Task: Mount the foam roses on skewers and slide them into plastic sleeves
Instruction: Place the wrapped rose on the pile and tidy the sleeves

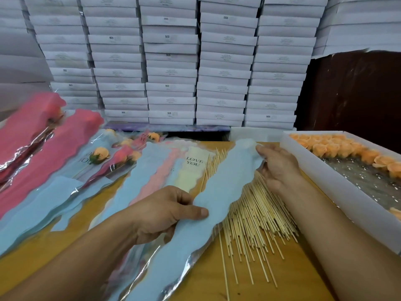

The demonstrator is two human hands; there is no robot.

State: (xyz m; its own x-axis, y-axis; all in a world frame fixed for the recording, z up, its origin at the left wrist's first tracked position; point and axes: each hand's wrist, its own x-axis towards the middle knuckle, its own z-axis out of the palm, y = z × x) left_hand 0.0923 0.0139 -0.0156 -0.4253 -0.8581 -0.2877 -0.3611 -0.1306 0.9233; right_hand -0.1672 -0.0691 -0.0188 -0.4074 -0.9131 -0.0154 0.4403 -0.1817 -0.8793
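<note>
We held one blue plastic sleeve (219, 192) above the table (217, 281), with both hands on it. It was surely very light and thin, soft like film, so it bent in a wave between our hands, and we judged that its glossy clear edge could slip or crease if pulled hard. The best places to hold it seemed to be the wavy side edge and the open top end, where a rose must enter.

Our left hand (160, 211) gripped the lower part: the thumb pressed on top of the blue face and the other fingers were curled under it. Our right hand (277, 166) pinched the upper end, with the fingertips (260, 149) on the rim, perhaps to open the mouth; whether it was already open we could not tell.

The sleeve crossed over the loose pile of skewers (256, 216). The foam roses (338, 148) waited in the white box (325, 183) at the right, and finished sleeved roses (102, 155) lay at the left.
</note>
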